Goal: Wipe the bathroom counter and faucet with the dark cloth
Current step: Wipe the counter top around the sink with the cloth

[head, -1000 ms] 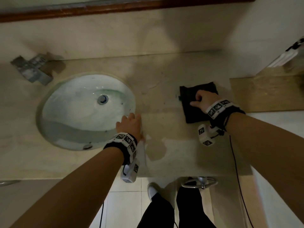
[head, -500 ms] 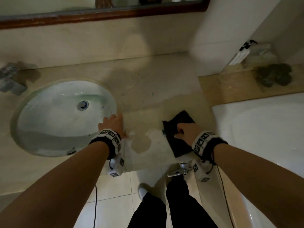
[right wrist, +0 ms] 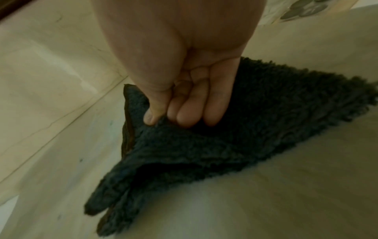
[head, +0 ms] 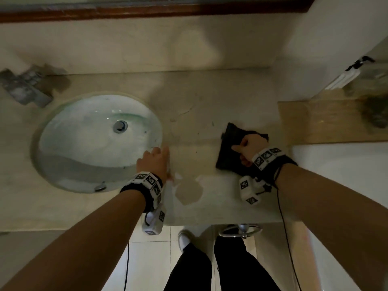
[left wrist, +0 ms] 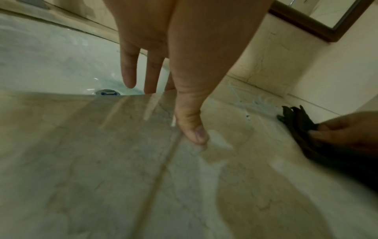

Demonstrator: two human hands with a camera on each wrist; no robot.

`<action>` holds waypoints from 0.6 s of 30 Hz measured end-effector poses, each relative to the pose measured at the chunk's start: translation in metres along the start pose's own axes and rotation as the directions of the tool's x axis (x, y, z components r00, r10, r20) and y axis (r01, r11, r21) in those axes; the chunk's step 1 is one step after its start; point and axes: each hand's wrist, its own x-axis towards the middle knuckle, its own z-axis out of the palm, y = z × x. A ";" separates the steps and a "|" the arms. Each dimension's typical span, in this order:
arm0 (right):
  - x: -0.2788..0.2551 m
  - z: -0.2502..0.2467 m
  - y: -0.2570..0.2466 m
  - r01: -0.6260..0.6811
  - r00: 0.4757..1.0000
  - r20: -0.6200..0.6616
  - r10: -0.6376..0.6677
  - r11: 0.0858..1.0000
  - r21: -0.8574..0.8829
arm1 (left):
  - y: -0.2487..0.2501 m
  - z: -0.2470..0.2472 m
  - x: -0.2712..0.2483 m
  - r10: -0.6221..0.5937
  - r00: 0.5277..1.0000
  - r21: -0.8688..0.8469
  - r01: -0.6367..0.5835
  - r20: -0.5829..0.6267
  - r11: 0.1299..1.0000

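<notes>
The dark cloth (head: 228,148) lies folded on the beige stone counter (head: 210,97), right of the sink (head: 84,148). My right hand (head: 243,147) sits on top of it. In the right wrist view its thumb and curled fingers (right wrist: 184,113) pinch a fold of the fuzzy cloth (right wrist: 204,145). My left hand (head: 157,153) rests flat on the counter at the sink's right rim, fingers straight (left wrist: 128,71) and thumb tip down on the stone. The grey faucet (head: 25,87) stands at the far left behind the sink. The cloth (left wrist: 300,126) also shows in the left wrist view.
A wet patch (head: 189,191) marks the counter near its front edge. A wooden ledge (head: 315,120) with a dark lump (head: 375,112) adjoins on the right, above a white tub (head: 336,169). A brown mirror frame (head: 147,9) runs along the back wall.
My right hand slid the cloth toward the counter's front edge, then back away from it to mid-counter. My left hand stayed at the sink rim.
</notes>
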 end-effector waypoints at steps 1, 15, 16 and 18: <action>0.009 -0.004 -0.007 -0.001 1.000 -0.015 0.001 1.000 0.013 | 0.000 0.000 0.000 0.000 1.000 0.004 0.000 -0.002 1.000; 0.013 -0.015 -0.025 0.069 0.998 0.022 -0.067 0.981 -0.181 | 0.000 -0.004 0.001 -0.001 1.000 0.024 0.000 0.023 1.000; 0.001 -0.013 -0.018 0.064 0.998 0.034 -0.059 0.980 -0.188 | 0.000 -0.005 0.000 0.002 1.000 0.022 -0.003 0.027 1.000; -0.023 -0.008 -0.003 0.056 0.996 0.081 -0.040 0.978 -0.200 | 0.000 -0.007 -0.002 0.002 0.999 0.010 -0.003 0.036 1.000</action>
